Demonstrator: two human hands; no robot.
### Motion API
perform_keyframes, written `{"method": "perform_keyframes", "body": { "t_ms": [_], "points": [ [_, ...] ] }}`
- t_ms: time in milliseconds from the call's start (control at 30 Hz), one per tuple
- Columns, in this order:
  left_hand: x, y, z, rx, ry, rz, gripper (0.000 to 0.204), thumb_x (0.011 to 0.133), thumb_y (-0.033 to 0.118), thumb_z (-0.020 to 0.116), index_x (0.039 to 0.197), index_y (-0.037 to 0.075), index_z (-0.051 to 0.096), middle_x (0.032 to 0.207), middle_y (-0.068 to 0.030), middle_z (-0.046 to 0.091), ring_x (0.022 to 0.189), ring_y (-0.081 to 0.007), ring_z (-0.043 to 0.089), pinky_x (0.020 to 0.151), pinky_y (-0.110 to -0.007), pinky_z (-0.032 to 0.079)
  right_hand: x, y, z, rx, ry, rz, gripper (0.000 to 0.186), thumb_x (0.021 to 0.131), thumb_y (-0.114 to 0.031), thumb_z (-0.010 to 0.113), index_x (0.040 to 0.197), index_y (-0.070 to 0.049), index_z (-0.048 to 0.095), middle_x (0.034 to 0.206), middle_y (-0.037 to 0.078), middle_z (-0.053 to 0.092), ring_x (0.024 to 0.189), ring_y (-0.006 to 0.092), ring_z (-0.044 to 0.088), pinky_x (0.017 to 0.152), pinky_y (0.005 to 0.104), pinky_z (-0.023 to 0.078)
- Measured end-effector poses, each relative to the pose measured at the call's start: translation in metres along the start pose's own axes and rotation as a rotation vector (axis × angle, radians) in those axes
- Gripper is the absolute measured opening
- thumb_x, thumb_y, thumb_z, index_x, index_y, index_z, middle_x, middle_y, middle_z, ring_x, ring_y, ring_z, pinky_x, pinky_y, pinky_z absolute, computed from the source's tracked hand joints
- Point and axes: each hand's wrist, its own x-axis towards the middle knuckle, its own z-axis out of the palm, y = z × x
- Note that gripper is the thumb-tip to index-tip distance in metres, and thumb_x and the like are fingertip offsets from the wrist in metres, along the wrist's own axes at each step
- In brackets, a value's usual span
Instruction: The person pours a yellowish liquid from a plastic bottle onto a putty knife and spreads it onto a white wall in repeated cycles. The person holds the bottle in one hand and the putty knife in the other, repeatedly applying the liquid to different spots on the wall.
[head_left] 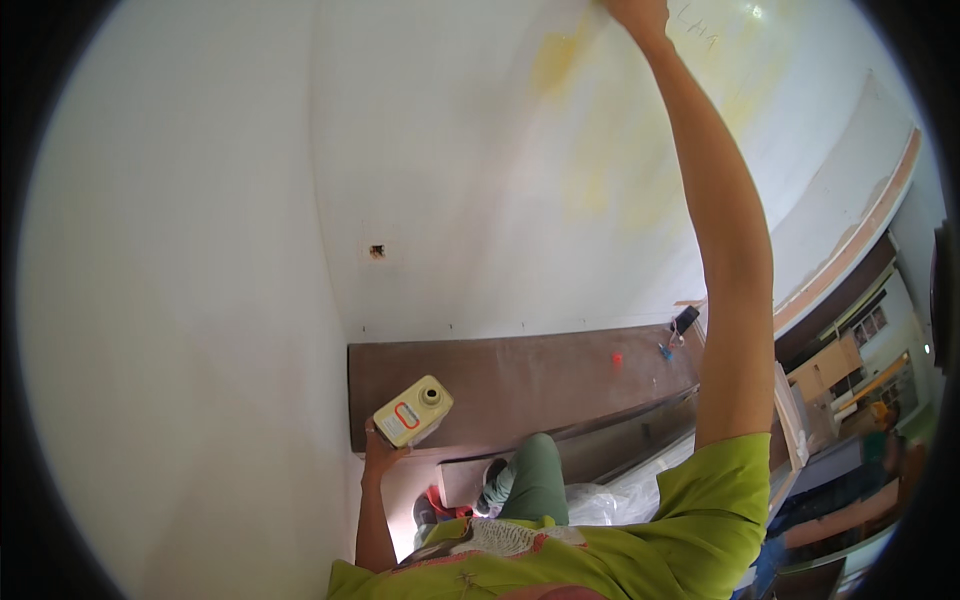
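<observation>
My left hand (382,440) grips a cream plastic jug (410,410) with an open spout and a red-edged label, held over the near part of a brown ledge (520,375). My right arm reaches up to the white wall (450,150), and my right hand (635,15) touches or nearly touches it at the top edge of the picture, beside yellow patches (555,65) and scrawled marks. The fingers of this hand are cut off, so what they hold cannot be made out.
A black object (686,320), small blue and red items (617,359) sit on the ledge. A square hole (377,251) is in the wall. Crumpled clear plastic (610,503) lies below the ledge. A cluttered area with boards (825,370) stretches along the right.
</observation>
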Motion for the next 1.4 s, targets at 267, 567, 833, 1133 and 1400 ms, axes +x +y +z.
{"method": "perform_keyframes", "body": {
  "t_ms": [267,567,833,1133,1400],
  "points": [
    [0.0,0.004,0.0,-0.048,0.006,0.08,0.101,0.055,0.003,0.092,0.136,0.002,0.032,0.129,-0.015,0.053,0.123,-0.026,0.056,0.109,-0.04,0.046,-0.186,0.011,0.007,-0.164,-0.071,-0.248,0.051,0.09,-0.008,0.067,0.14,-0.018,0.062,0.12,0.011,0.064,0.105,0.0346,0.063,0.072,0.0428,0.06],
    [0.002,0.0,-0.001,-0.018,0.016,0.075,0.098,0.053,0.005,0.094,0.13,0.002,0.034,0.124,-0.0149,0.056,0.117,-0.0254,0.058,0.106,-0.038,0.046,-0.378,-0.01,0.019,-0.066,-0.224,-0.082,0.055,0.084,0.001,0.065,0.138,-0.011,0.064,0.122,0.018,0.063,0.108,0.0389,0.062,0.085,0.0468,0.055],
    [0.01,-0.021,0.003,-0.121,0.002,0.104,0.101,0.052,0.004,0.096,0.131,0.004,0.033,0.124,-0.0143,0.056,0.119,-0.0247,0.058,0.108,-0.038,0.046,-0.444,-0.075,0.067,0.377,-0.156,0.645,0.056,0.093,-0.019,0.073,0.141,0.001,0.053,0.12,0.02,0.063,0.103,0.031,0.065,0.083,0.0419,0.056],
    [0.007,-0.007,0.002,-0.089,0.042,0.028,0.111,0.046,0.008,0.096,0.138,-0.002,0.034,0.129,-0.0164,0.054,0.124,-0.0273,0.054,0.11,-0.039,0.044,-0.229,-0.036,0.113,1.27,0.206,1.454,0.044,0.093,-0.022,0.07,0.117,0.009,0.05,0.107,0.022,0.063,0.088,0.0315,0.067,0.067,0.0504,0.066],
    [0.003,0.002,0.001,-0.029,0.077,0.091,0.11,0.048,0.009,0.097,0.138,-0.002,0.035,0.129,-0.0167,0.053,0.125,-0.0278,0.054,0.111,-0.04,0.044,-0.009,-0.006,0.071,1.547,0.249,1.392,0.051,0.097,-0.022,0.061,0.137,0.003,0.043,0.129,0.027,0.057,0.113,0.0489,0.061,0.084,0.0763,0.056]
  ]
}}
